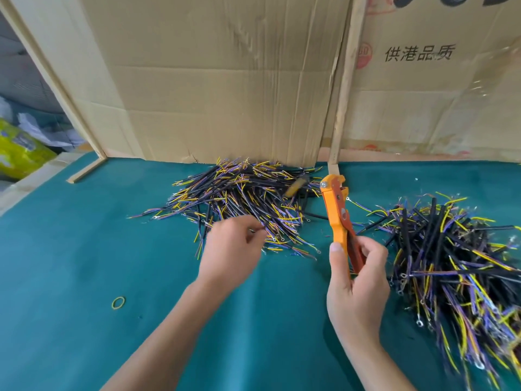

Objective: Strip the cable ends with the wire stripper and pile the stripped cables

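Standing by the green table [84, 249], the near stretch of cloth betw. the two forearms is bare, w/ just a small yellow rubber band [118, 302] lying on the near left. The right hand [356, 280] grips an orange wire stripper [337, 210] by its handles, thumb along the near handle, fingers curled round the other; tool stands nearly upright, head pointing away, handles only a little apart. Left hand [231, 249] reaches fwd, fingertips curled and pinching at a thin wire end on the near edge of the centre cable pile [239, 198]; can't tell how many wires it has. A second cable pile [451, 263] sprawls at the right, running off the frame edge, close beside the right hand. Farther back the centre pile butts up to a cardboard wall [211, 80] closing the table's far edge, w/ a wooden strip [342, 108] leaning upright against it.
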Tool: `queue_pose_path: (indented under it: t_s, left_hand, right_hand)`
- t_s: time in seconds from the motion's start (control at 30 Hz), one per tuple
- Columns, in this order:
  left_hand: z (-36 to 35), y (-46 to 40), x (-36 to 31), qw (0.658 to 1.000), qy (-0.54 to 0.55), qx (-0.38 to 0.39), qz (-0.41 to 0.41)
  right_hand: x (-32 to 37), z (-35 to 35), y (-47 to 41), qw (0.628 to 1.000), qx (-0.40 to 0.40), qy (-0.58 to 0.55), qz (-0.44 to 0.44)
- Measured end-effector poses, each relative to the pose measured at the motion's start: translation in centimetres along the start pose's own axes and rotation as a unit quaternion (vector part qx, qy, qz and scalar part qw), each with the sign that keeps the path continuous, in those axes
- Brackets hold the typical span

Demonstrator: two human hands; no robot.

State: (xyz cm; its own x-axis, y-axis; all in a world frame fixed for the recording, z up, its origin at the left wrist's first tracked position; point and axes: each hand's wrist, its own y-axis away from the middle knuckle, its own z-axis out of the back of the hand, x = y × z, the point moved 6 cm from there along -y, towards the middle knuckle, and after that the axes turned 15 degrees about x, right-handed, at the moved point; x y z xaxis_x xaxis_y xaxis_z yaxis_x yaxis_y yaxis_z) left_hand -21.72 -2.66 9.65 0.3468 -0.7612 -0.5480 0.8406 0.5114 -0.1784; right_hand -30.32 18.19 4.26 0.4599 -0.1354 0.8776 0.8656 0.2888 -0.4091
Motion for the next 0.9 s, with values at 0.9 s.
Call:
queue_pose_path:
  t_s: [0.9]
  left_hand:
    - [-4.6, -13.1, 3.0, 0.950, -0.190, 0.246, 0.025]
  right_hand:
    - [-0.2, -0.3, 0.0, 1.000, 0.010, 0.006, 0.004]
